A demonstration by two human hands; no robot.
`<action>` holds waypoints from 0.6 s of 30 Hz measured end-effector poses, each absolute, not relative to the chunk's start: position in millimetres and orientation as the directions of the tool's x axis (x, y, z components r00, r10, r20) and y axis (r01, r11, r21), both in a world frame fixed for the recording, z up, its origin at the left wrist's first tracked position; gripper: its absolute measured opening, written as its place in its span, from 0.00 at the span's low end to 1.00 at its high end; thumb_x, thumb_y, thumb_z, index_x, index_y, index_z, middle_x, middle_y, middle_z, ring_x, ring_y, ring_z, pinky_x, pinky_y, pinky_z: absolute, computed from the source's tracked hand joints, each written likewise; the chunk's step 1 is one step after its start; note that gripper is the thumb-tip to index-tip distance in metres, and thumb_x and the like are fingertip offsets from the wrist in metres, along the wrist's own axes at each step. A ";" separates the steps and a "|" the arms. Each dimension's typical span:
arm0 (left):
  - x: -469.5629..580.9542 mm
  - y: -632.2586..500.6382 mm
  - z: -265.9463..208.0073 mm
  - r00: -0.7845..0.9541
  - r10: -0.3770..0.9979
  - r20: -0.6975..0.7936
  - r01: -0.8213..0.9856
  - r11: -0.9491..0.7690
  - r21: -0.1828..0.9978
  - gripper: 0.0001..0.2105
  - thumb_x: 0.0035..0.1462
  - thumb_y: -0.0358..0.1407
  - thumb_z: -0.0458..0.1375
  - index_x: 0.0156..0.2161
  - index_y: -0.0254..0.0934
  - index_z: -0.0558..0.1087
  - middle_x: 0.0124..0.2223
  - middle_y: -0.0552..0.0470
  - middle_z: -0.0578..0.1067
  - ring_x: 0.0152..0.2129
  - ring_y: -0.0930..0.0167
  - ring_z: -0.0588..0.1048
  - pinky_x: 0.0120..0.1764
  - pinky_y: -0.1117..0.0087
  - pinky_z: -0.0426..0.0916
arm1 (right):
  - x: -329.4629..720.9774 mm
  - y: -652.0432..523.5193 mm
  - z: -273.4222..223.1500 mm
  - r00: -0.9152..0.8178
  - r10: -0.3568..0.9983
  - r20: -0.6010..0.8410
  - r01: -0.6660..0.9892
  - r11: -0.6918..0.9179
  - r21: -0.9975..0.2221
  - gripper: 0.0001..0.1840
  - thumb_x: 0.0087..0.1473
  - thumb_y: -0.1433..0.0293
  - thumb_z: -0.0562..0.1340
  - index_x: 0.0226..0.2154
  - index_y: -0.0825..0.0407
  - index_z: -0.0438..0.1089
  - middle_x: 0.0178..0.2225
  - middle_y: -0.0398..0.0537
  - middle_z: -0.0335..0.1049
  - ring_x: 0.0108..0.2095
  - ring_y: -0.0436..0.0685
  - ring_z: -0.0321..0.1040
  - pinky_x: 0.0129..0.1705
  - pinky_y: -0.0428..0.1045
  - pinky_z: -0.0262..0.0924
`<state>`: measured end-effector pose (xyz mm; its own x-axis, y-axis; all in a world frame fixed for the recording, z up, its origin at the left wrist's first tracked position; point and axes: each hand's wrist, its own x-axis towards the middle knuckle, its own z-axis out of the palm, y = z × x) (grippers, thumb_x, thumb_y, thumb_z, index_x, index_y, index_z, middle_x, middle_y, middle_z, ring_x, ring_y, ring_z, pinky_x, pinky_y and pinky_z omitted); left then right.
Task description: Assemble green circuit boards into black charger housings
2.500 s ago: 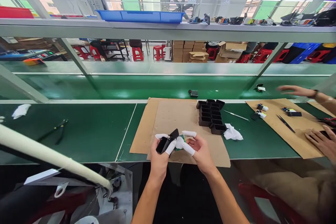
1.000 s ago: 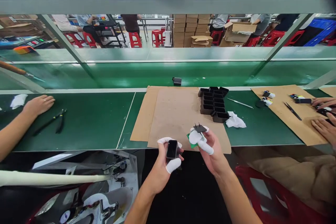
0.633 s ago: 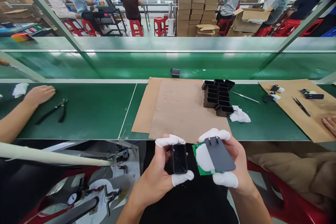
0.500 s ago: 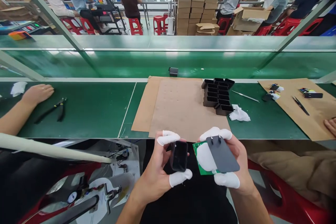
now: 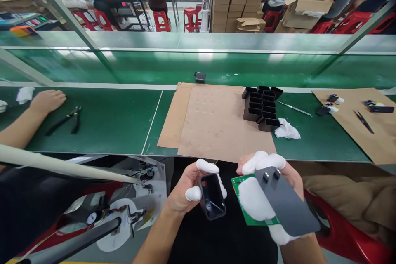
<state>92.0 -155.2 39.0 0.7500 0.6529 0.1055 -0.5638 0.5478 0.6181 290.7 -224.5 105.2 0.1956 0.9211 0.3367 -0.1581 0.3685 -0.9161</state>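
Both hands drop closer to the lap now; left hand curls round the hollow black shell, mouth upward; right hand pinches the grey plug plate with green circuit board beneath; line board squarely with the shell's mouth, no forcing; board components are hidden behind fingers.

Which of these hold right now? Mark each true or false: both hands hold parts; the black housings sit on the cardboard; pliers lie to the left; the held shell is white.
1. The left hand holds a hollow black plastic shell: true.
2. The right hand is empty: false, it holds a flat grey plug cover and a green circuit board.
3. Black-handled pliers lie on the green bench: true.
4. The held shell is white: false, black.
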 end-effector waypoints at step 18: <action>100.1 -149.8 49.0 0.728 0.685 -0.010 -0.469 0.509 0.722 0.31 0.42 0.55 0.80 0.43 0.39 0.76 0.41 0.48 0.81 0.40 0.62 0.81 0.44 0.66 0.71 | 283.4 -215.5 109.4 -0.008 0.917 0.398 -0.113 0.395 -0.912 0.36 0.42 0.72 0.82 0.55 0.43 0.78 0.47 0.52 0.80 0.48 0.68 0.78 0.48 0.62 0.76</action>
